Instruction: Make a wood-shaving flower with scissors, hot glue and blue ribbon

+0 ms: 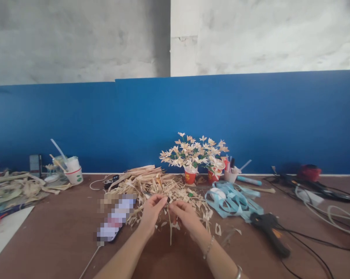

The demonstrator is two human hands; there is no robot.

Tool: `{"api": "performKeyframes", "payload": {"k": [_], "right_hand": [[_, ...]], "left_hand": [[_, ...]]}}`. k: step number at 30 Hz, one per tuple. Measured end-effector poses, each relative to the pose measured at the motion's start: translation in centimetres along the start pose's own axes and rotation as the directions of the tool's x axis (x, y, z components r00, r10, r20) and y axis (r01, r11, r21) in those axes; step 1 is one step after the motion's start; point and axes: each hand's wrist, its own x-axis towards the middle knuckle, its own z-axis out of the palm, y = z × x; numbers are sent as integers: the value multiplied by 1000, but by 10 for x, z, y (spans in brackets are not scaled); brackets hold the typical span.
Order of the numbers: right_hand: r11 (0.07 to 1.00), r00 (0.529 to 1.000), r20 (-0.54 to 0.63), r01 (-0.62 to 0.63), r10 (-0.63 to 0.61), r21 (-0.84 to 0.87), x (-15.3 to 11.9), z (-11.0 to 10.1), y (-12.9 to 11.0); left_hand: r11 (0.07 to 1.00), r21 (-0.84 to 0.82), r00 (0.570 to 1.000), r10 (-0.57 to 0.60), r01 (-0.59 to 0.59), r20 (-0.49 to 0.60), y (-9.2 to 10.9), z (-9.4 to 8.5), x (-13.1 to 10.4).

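Over the middle of the table, my left hand pinches a thin flower stem between thumb and fingertips. A small pale-orange bud or petal tops the stem. My right hand is closed just beside it, its fingertips at a narrow greenish strip that hangs down between the hands. Whether this strip and the stem are one piece I cannot tell. Behind both hands lies a pile of dried husk strips and scraps.
Husk flowers stand in red cups against the blue partition. Light-blue ribbon and a black glue gun with trailing cables lie right. A phone with a cable lies left; farther left stands a white cup.
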Motion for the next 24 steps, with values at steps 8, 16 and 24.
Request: {"api": "performKeyframes", "payload": {"k": [8, 16, 24], "right_hand": [[998, 1000, 25, -7, 8, -66, 2, -2, 8], [994, 1000, 2, 17, -17, -108, 4, -2, 12], [989, 998, -30, 45, -49, -138, 6, -4, 12]], "left_hand": [[996, 37, 990, -86, 82, 113, -3, 2, -3], [987, -16, 970, -155, 161, 189, -7, 3, -4], [989, -3, 976, -147, 150, 163, -11, 4, -4]]}}
